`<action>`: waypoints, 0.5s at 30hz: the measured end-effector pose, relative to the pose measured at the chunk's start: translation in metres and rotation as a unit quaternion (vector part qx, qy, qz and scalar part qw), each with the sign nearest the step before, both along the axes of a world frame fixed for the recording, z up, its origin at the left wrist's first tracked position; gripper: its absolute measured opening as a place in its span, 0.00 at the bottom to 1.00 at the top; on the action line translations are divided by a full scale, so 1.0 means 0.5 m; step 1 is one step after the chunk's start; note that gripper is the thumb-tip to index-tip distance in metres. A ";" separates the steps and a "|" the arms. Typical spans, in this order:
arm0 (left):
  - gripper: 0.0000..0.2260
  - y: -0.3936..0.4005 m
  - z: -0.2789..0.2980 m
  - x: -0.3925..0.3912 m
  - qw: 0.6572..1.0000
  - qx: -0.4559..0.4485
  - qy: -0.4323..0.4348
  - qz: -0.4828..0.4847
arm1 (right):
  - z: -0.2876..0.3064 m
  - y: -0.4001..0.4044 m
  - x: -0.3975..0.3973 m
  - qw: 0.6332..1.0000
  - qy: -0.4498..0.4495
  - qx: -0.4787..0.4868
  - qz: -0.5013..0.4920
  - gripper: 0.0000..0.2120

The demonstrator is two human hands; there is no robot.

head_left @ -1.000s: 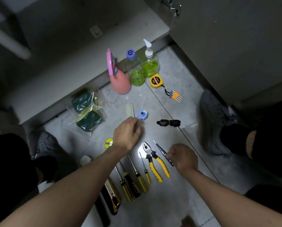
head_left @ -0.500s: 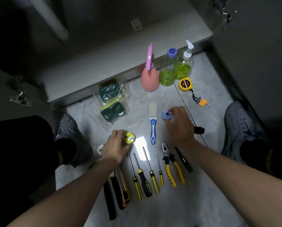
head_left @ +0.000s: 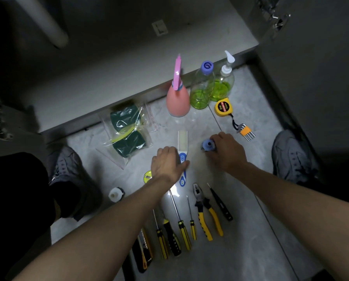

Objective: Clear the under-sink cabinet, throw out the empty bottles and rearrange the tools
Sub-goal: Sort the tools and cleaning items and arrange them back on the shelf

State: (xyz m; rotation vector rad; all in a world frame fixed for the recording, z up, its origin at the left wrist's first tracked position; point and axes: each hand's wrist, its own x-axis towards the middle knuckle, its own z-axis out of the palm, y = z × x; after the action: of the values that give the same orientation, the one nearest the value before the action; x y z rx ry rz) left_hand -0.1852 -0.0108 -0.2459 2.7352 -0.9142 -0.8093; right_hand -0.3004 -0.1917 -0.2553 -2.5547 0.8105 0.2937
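Floor in front of the open under-sink cabinet [head_left: 129,63], viewed from above, items noted left to right. A small white cap [head_left: 115,194] lies alone near the left shoe [head_left: 68,169]. A clear bag of green scouring pads [head_left: 128,131] lies beside the cabinet edge. A yellow-green tape roll [head_left: 147,177] sits partly under the left wrist. The left hand [head_left: 167,164] lies over the blue handle of a white-and-blue brush [head_left: 182,141], fingers lightly curved on it; whether they grasp it cannot be told. Below, in a row: utility knife [head_left: 144,250], four yellow-and-black screwdrivers [head_left: 182,228], yellow-handled pliers [head_left: 205,214], a black tester pen [head_left: 220,203]. Standing at the cabinet edge: pink spray bottle [head_left: 177,98], clear bottle with green liquid and blue cap [head_left: 203,88], pump bottle [head_left: 223,82]. The right hand [head_left: 226,153] grasps a small blue knob-like part [head_left: 208,145] in curled fingers, low over the floor. Farther right, a yellow tape measure [head_left: 223,107] and a hex key set [head_left: 245,130], near the right shoe [head_left: 293,157]
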 end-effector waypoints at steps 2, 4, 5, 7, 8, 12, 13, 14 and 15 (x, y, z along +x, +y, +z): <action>0.20 -0.032 -0.009 0.001 0.999 0.037 0.016 0.014 | -0.002 -0.015 -0.011 1.000 0.000 -0.001 -0.027 0.15; 0.19 -0.047 -0.018 0.006 0.997 0.038 0.045 0.044 | -0.010 -0.023 -0.023 0.999 -0.006 0.014 -0.046 0.16; 0.18 -0.054 -0.021 0.010 0.996 0.032 0.059 0.058 | -0.014 -0.026 -0.027 0.998 -0.011 0.023 -0.055 0.16; 0.17 -0.071 -0.021 0.024 0.996 0.021 0.068 0.059 | -0.021 -0.029 -0.030 0.997 -0.018 0.033 -0.071 0.18; 0.17 -0.081 -0.019 0.034 0.997 0.016 0.064 0.041 | -0.025 -0.030 -0.030 0.996 -0.021 0.039 -0.079 0.19; 0.14 -0.104 -0.010 0.085 0.997 0.011 0.034 -0.066 | -0.014 -0.026 -0.051 0.988 -0.082 0.056 -0.119 0.23; 0.13 -0.104 -0.006 0.099 0.996 0.014 0.024 -0.090 | -0.006 -0.020 -0.064 0.985 -0.101 0.051 -0.131 0.21; 0.13 -0.102 -0.003 0.113 0.993 0.018 0.018 -0.111 | 0.002 -0.011 -0.081 0.982 -0.113 0.048 -0.140 0.16; 0.12 -0.099 -0.001 0.126 0.991 0.023 0.015 -0.130 | 0.010 0.003 -0.101 0.981 -0.115 0.050 -0.144 0.10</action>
State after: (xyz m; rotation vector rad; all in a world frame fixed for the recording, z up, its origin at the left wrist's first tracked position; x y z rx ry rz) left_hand -0.1222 -0.0601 -0.2466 2.6692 -1.2785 -0.9224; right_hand -0.3507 -0.1902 -0.2504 -2.2841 1.0301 -0.0511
